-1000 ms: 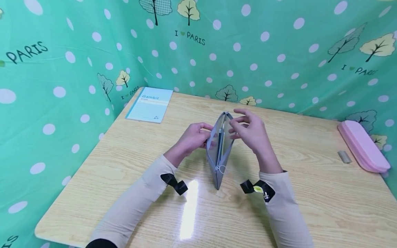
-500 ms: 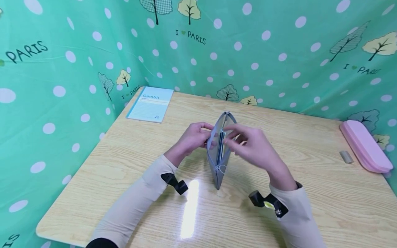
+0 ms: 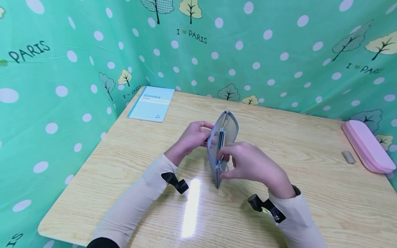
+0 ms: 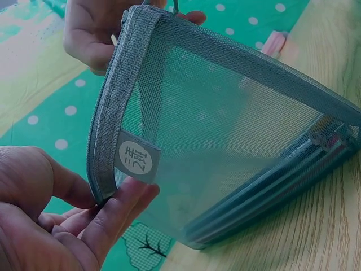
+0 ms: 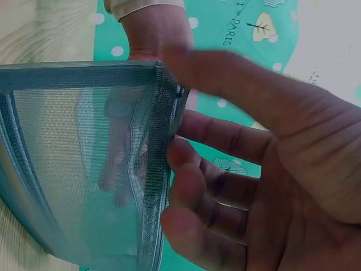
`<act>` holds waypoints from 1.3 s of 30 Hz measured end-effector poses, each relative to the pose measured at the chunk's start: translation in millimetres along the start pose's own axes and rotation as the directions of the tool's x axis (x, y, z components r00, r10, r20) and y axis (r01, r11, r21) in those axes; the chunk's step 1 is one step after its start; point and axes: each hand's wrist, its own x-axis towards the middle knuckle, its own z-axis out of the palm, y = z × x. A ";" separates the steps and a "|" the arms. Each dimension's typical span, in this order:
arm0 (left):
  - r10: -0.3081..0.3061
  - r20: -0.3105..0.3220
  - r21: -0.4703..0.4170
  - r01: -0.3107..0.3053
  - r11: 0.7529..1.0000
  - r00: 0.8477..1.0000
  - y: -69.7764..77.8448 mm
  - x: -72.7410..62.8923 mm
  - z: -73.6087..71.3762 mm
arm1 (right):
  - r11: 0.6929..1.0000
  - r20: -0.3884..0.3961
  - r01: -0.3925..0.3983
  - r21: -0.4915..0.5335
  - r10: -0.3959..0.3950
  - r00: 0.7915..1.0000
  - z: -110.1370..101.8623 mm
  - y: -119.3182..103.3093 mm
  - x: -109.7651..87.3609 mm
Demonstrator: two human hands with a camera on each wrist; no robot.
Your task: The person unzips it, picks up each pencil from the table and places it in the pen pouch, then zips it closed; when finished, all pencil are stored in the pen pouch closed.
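A grey mesh zip pouch stands on its edge on the table with its mouth spread apart. Several dark pencils show inside it. My left hand pinches the pouch's left rim, thumb on the edge and fingers against the mesh, beside a small label. At the pouch's near end, my right hand has its thumb and fingers apart around the zip corner. The right thumb is blurred, and the zip pull is largely hidden by that hand in the head view.
A pale blue notebook lies at the table's back left. Toward the right edge are a pink case and a small grey block. A green patterned cloth hangs along the left and back sides of the table.
My right hand has come from the pouch's far end, over the pencils, to the near zip end. The left hand keeps its hold, and the pouch stays in place.
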 end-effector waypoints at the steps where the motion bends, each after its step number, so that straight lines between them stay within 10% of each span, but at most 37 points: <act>1: 0.001 0.002 -0.002 -0.001 1.000 1.000 0.0 0.1 0.1 | 1.000 -0.003 -0.004 -0.009 0.004 1.000 0.5 -0.1 0.1; 15: -0.002 0.010 0.002 0.002 1.000 1.000 -0.9 1.7 4.8 | 0.995 -0.081 0.072 0.070 -0.066 0.995 1.9 13.6 1.6; 24: -0.021 0.002 0.011 0.021 1.000 1.000 -0.5 3.3 8.7 | 0.969 -0.154 -0.035 0.243 0.074 0.985 -0.2 33.3 8.4; 33: 0.052 -0.014 0.100 -0.051 0.994 0.999 2.5 -1.7 10.9 | 0.894 -0.300 -0.235 0.382 0.361 0.883 1.1 46.8 13.8; 39: 0.147 0.101 0.236 -0.167 0.957 0.984 3.4 -5.6 14.2 | 0.859 -0.363 -0.274 0.433 0.444 0.819 6.9 50.5 19.1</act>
